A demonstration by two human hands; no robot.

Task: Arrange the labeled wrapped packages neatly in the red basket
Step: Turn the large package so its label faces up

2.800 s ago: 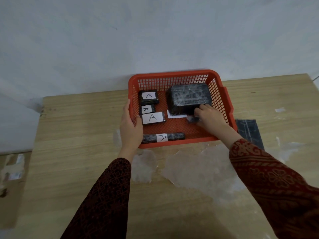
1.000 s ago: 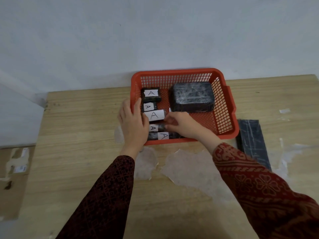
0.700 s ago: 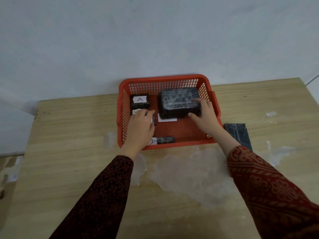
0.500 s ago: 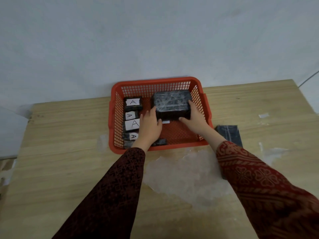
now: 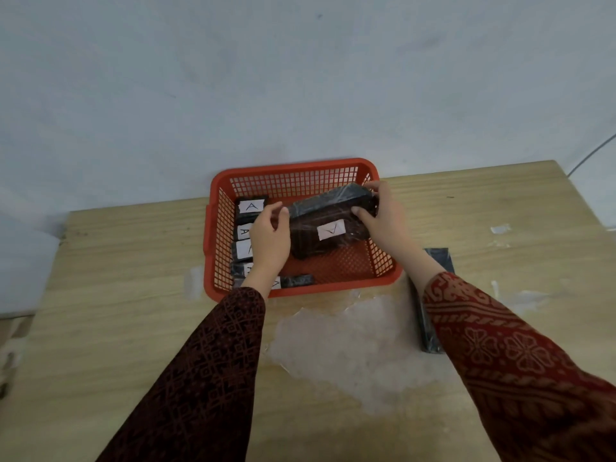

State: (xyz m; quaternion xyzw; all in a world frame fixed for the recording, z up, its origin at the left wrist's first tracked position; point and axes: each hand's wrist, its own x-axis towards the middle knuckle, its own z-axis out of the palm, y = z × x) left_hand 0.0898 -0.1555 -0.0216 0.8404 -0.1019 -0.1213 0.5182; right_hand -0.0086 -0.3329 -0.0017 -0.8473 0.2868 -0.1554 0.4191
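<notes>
The big package [image 5: 328,228] is tilted up inside the basket [image 5: 293,168], label [image 5: 330,230] facing the camera. Left hand [image 5: 269,240] and right hand [image 5: 383,216] each keep a grip on an end. Small packages [image 5: 250,207] line the left wall.

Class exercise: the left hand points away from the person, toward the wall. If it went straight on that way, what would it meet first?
Probably the big wrapped package, which the left hand already touches at its near-left end; beyond that lies the basket's back wall. Depth is hard to judge.
</notes>
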